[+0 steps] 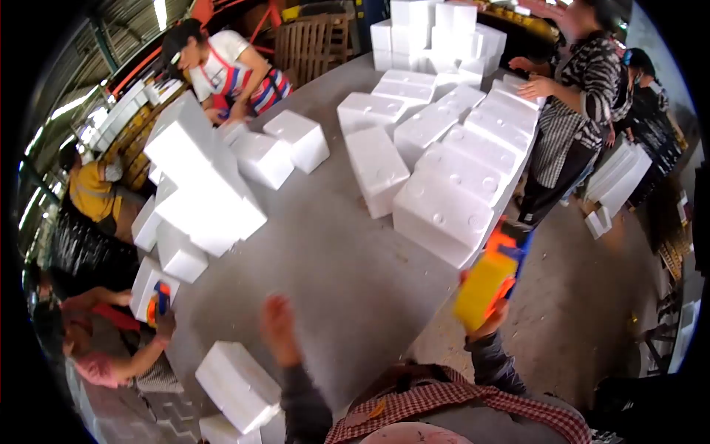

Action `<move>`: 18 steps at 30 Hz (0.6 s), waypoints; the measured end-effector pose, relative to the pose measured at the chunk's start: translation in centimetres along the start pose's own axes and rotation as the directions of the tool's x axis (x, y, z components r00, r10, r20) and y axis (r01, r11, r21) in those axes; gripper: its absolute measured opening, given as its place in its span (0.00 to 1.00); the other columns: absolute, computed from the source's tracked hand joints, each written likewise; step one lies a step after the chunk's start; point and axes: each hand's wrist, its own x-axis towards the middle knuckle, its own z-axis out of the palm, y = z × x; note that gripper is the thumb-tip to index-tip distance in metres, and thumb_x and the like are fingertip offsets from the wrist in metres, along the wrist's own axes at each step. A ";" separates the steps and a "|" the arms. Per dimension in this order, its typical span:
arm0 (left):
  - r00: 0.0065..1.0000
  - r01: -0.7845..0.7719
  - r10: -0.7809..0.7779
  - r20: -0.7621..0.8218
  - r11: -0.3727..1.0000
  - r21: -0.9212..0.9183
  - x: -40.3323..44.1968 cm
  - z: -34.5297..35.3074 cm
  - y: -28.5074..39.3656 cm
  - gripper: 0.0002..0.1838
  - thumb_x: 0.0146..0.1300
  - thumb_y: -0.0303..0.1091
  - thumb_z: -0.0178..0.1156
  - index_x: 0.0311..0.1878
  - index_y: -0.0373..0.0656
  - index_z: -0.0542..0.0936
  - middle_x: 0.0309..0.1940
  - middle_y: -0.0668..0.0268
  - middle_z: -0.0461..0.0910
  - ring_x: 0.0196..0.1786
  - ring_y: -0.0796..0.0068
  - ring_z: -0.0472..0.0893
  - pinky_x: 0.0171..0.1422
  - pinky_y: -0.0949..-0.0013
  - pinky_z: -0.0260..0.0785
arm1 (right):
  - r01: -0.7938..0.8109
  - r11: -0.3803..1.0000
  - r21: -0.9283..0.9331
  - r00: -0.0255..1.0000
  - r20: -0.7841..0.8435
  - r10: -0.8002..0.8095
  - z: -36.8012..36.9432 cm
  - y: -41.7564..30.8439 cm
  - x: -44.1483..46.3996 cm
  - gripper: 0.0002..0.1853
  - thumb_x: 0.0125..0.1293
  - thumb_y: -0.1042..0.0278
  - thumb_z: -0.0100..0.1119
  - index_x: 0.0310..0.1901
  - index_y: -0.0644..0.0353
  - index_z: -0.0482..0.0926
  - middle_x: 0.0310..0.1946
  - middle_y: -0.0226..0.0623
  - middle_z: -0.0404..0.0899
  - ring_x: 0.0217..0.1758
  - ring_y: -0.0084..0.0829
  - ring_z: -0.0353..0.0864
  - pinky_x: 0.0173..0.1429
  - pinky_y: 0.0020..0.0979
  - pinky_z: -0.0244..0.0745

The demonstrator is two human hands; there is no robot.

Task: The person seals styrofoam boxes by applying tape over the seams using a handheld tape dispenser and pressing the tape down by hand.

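R hand (494, 318) is gripping a hand tool (484, 287), fingers closing round its lower end; L hand (279, 329) is hovering over the table (318, 244), motion-blurred, so can't tell how far open it is or if it's holding anything. Tool is looking chunky & boxy, prob. a tape dispenser: yellow block w/ orange parts, blue along the R side, surfaces looking smooth, plasticky, a bit blurred. White foam boxes (444, 214) are lying in rows at far R, matte, block-shaped, w/ small round marks on top; more white boxes (196, 174) are piling up at L. Tabletop is showing smooth & grey w/ specks. Tool is sitting in R hand, extending up & away from the palm, near the table's R edge, just beside the nearest foam box.
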 end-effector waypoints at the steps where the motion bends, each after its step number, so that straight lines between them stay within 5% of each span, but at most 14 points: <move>1: 0.981 0.073 -0.085 0.174 0.994 0.077 3.2 5.8 -2.2 0.22 0.65 0.33 0.51 0.62 0.39 0.66 0.58 0.60 0.70 0.63 0.69 0.66 0.68 0.67 0.57 | 0.081 0.996 -0.046 0.995 -0.052 -0.083 -0.3 -2.0 2.6 0.35 0.55 0.41 0.53 0.64 0.47 0.63 0.58 0.34 0.70 0.68 0.41 0.59 0.70 0.47 0.49; 2: 0.813 -0.582 0.384 0.437 0.551 0.599 5.1 11.3 -5.2 0.25 0.65 0.39 0.52 0.63 0.39 0.65 0.57 0.57 0.69 0.63 0.67 0.65 0.69 0.64 0.54 | 0.107 0.992 -0.062 0.993 -0.043 -0.110 -2.2 -2.2 4.0 0.35 0.55 0.41 0.53 0.64 0.47 0.63 0.58 0.34 0.70 0.68 0.41 0.59 0.70 0.47 0.49; 3: 0.920 -0.282 0.089 0.382 0.829 0.484 5.6 17.4 -2.0 0.31 0.64 0.47 0.53 0.64 0.39 0.63 0.57 0.57 0.70 0.63 0.64 0.64 0.69 0.62 0.51 | 0.152 0.986 0.075 0.974 -0.181 -0.137 -5.0 -1.5 5.5 0.33 0.55 0.41 0.53 0.61 0.47 0.66 0.55 0.33 0.72 0.68 0.40 0.60 0.70 0.46 0.49; 4: 0.915 0.026 -0.104 0.389 0.979 0.201 7.1 22.8 -4.9 0.32 0.63 0.51 0.53 0.64 0.41 0.63 0.58 0.59 0.68 0.63 0.64 0.64 0.67 0.62 0.52 | 0.212 0.955 0.205 0.940 -0.311 -0.142 -7.8 -0.6 7.0 0.32 0.55 0.42 0.53 0.59 0.47 0.68 0.53 0.32 0.74 0.67 0.40 0.61 0.70 0.46 0.48; 5: 0.842 0.354 -0.277 0.462 0.931 -0.088 9.1 27.1 -7.7 0.33 0.62 0.55 0.52 0.64 0.42 0.63 0.60 0.61 0.67 0.63 0.64 0.64 0.66 0.62 0.54 | 0.217 0.972 0.086 0.940 -0.288 -0.184 -10.1 0.5 8.5 0.29 0.57 0.42 0.50 0.56 0.50 0.71 0.52 0.29 0.75 0.65 0.37 0.63 0.68 0.41 0.52; 6: 0.839 0.341 -0.248 0.485 0.933 -0.114 9.7 28.7 -6.3 0.33 0.62 0.55 0.52 0.64 0.42 0.63 0.60 0.61 0.67 0.63 0.64 0.64 0.66 0.62 0.54 | 0.278 0.957 -0.082 0.907 -0.305 -0.289 -11.1 1.9 9.7 0.29 0.59 0.42 0.48 0.57 0.52 0.70 0.53 0.28 0.74 0.64 0.34 0.65 0.67 0.38 0.54; 7: 0.739 0.546 -0.404 0.540 0.828 -0.128 9.8 29.7 -4.2 0.37 0.59 0.61 0.52 0.66 0.49 0.60 0.64 0.66 0.61 0.66 0.65 0.57 0.65 0.55 0.51 | 0.321 0.913 -0.250 0.864 -0.318 -0.391 -12.0 3.2 10.9 0.30 0.60 0.43 0.45 0.58 0.54 0.69 0.54 0.28 0.74 0.62 0.32 0.66 0.66 0.35 0.56; 9: 0.604 0.716 -0.528 0.597 0.689 -0.114 10.3 31.3 -4.3 0.39 0.56 0.66 0.52 0.66 0.55 0.59 0.66 0.70 0.57 0.66 0.67 0.56 0.62 0.53 0.53 | 0.411 0.905 -0.110 0.854 -0.302 -0.424 -11.4 4.2 11.3 0.31 0.61 0.43 0.45 0.60 0.55 0.67 0.57 0.29 0.72 0.62 0.32 0.67 0.66 0.36 0.57; 12: 0.643 0.697 -0.530 0.553 0.704 -0.135 7.9 26.2 -4.7 0.39 0.54 0.67 0.53 0.64 0.57 0.59 0.61 0.69 0.61 0.61 0.69 0.61 0.57 0.56 0.59 | 0.284 0.941 0.184 0.939 -0.254 -0.233 -9.1 4.5 6.5 0.30 0.64 0.50 0.43 0.63 0.60 0.62 0.59 0.37 0.69 0.61 0.34 0.67 0.66 0.35 0.59; 14: 0.689 0.686 -0.482 0.541 0.675 -0.272 5.6 21.3 -13.9 0.34 0.58 0.63 0.51 0.63 0.58 0.60 0.62 0.68 0.59 0.62 0.67 0.61 0.60 0.54 0.58 | 0.125 0.986 0.109 0.988 -0.104 -0.114 -3.5 4.0 3.8 0.31 0.65 0.49 0.44 0.64 0.60 0.60 0.59 0.37 0.68 0.61 0.33 0.67 0.65 0.35 0.60; 15: 0.713 0.668 -0.542 0.445 0.717 -0.198 3.7 16.4 -6.9 0.34 0.60 0.58 0.53 0.65 0.53 0.58 0.64 0.64 0.57 0.64 0.64 0.60 0.62 0.50 0.58 | 0.051 0.998 -0.035 0.985 -0.166 -0.056 -4.2 5.2 2.4 0.30 0.65 0.51 0.44 0.64 0.60 0.60 0.59 0.37 0.68 0.61 0.33 0.68 0.65 0.34 0.61; 17: 0.783 0.610 -0.512 0.354 0.743 -0.276 0.4 10.0 -3.4 0.29 0.61 0.51 0.55 0.61 0.47 0.62 0.56 0.62 0.64 0.59 0.65 0.66 0.59 0.57 0.62 | -0.113 0.993 0.039 0.974 -0.193 0.119 -3.0 6.6 -0.5 0.32 0.58 0.55 0.49 0.63 0.59 0.62 0.59 0.36 0.69 0.61 0.35 0.68 0.65 0.35 0.61; 18: 0.813 0.579 -0.500 0.298 0.746 -0.329 -1.2 7.2 -2.9 0.27 0.61 0.47 0.56 0.59 0.44 0.64 0.53 0.60 0.68 0.56 0.65 0.69 0.58 0.61 0.64 | -0.193 0.951 0.241 0.967 -0.121 0.226 -1.8 6.4 -1.4 0.35 0.50 0.57 0.54 0.63 0.57 0.63 0.59 0.36 0.69 0.62 0.37 0.67 0.66 0.37 0.60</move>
